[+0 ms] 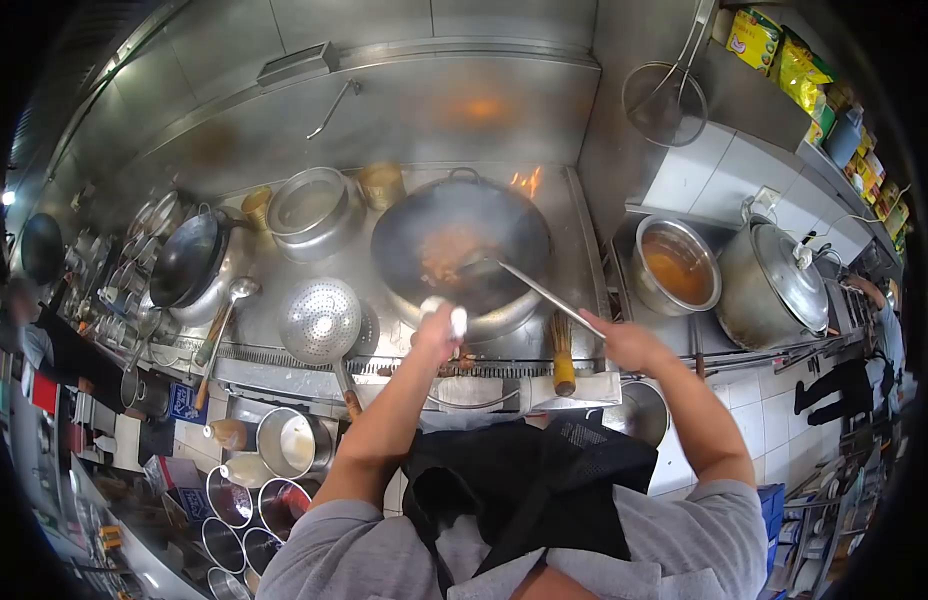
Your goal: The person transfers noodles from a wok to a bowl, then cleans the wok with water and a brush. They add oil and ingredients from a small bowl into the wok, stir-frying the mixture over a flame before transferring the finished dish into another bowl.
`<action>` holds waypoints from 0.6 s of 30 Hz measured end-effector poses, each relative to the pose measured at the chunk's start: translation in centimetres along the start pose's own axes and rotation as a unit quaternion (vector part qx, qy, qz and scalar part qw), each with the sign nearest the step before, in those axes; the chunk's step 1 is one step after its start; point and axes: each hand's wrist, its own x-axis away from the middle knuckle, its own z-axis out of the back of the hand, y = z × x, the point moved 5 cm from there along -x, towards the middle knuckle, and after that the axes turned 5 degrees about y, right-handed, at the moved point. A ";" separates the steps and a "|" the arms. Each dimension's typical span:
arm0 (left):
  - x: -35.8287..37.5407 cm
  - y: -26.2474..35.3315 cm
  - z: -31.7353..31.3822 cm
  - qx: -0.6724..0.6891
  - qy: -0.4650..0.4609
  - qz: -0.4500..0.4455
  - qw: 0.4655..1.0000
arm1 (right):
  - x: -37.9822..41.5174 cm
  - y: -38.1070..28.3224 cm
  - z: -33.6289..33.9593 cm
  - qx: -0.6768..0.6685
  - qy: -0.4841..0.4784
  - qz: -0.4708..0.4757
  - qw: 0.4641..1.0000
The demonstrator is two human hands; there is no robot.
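A large dark wok (399,245) sits over a burner, with browned pieces of food (444,250) and haze or steam inside. Flames rise behind its right rim. My left hand (439,330) is closed around a white cloth (458,322) at the wok's near edge; whether it grips a wok handle under the cloth is hidden. My right hand (624,345) is closed on the end of a long metal ladle (549,292), whose bowl rests among the food. A perforated strainer (321,320) lies left of my left hand, and a bamboo brush (563,355) stands near my right hand.
A lidded-looking steel pot (309,205) and brass-coloured cups are left of the wok. Further left are stacked woks (189,260) and another ladle (242,288). At right stand a pot of orange-brown liquid (676,265) and a big lidded stockpot (774,280). Other people are at both sides.
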 end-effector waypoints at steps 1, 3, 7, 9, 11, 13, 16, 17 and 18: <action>0.1 -2.1 1.1 0.016 -0.027 -0.019 0.999 | -0.7 -0.2 -0.2 0.077 0.043 -0.015 0.996; 2.8 -5.2 3.4 0.011 -0.032 -0.032 0.999 | 0.0 -1.0 0.5 0.078 0.049 -0.040 0.995; 10.0 -5.6 4.2 -0.025 0.045 0.019 0.999 | 5.9 -1.1 6.7 -0.014 0.019 -0.015 1.000; 7.8 -2.9 2.4 0.030 0.005 0.009 0.999 | 7.6 -1.6 9.6 -0.054 -0.055 -0.035 0.996; 6.2 2.2 -1.0 -0.004 0.005 0.004 1.000 | 7.6 -1.3 9.8 -0.153 -0.104 -0.071 0.980; 1.7 2.4 -1.5 -0.064 0.002 0.039 0.997 | 4.6 -0.6 6.6 -0.166 -0.074 -0.026 0.983; -2.1 -1.9 1.5 -0.045 0.002 0.000 0.999 | -1.2 -1.6 0.8 0.019 -0.008 0.016 1.000; 0.9 -2.3 1.7 -0.040 -0.026 0.014 0.999 | -1.6 -2.4 -0.4 0.017 -0.005 0.015 1.000; 2.6 -3.0 2.5 0.001 -0.012 -0.046 0.999 | -1.8 -3.1 -1.3 0.030 0.007 -0.008 0.999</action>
